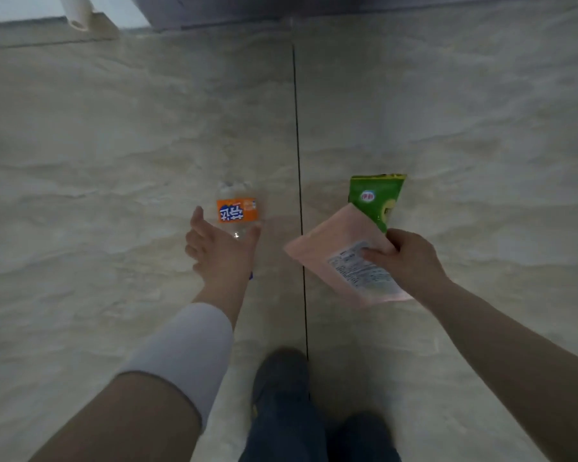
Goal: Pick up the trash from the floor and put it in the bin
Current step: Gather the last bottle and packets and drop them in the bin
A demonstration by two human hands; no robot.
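A clear plastic bottle (236,208) with an orange label lies on the pale tiled floor. My left hand (219,250) is spread open over its near end, fingers on both sides, and a bit of blue cap shows by the wrist. My right hand (404,258) grips a pink packet (334,258) and a green snack bag (377,198) together, held above the floor. No bin is in view.
A dark grout line (297,161) runs down the floor between my hands. A white object (77,11) stands at the far left by a wall base (214,15). My dark shoes (281,378) and trouser legs are at the bottom.
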